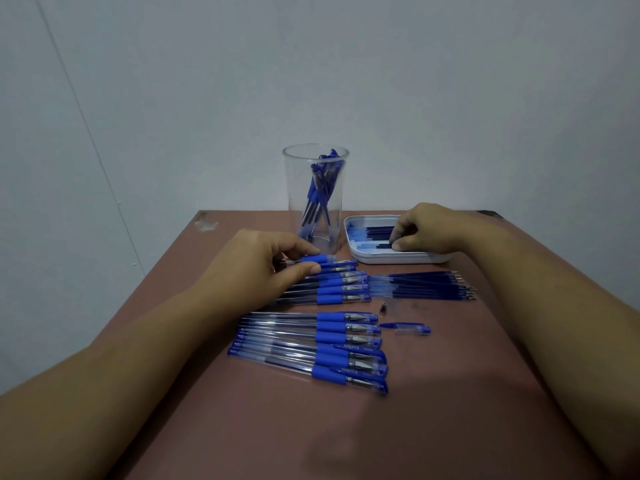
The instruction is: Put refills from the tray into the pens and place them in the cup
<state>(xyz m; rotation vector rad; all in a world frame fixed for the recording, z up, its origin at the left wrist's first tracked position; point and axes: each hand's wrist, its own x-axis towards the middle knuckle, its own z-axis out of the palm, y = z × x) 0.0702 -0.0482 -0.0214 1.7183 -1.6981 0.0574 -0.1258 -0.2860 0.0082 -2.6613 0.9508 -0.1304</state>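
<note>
My left hand (273, 263) pinches the topmost blue pen (320, 259) of a row of several pens (341, 287) lying on the brown table. My right hand (424, 230) reaches into the white tray (391, 259) and pinches a dark blue refill (381, 245) among several refills there. A clear plastic cup (315, 199) stands behind the pens, with several blue pens upright in it. A second row of capped pens (322, 348) lies nearer to me.
A row of bare refills (422, 285) lies right of the upper pens. A small metal tip (383, 308) and a loose blue cap (408, 329) lie mid-table. The table (433, 393) ends at a grey wall just behind the cup and the tray.
</note>
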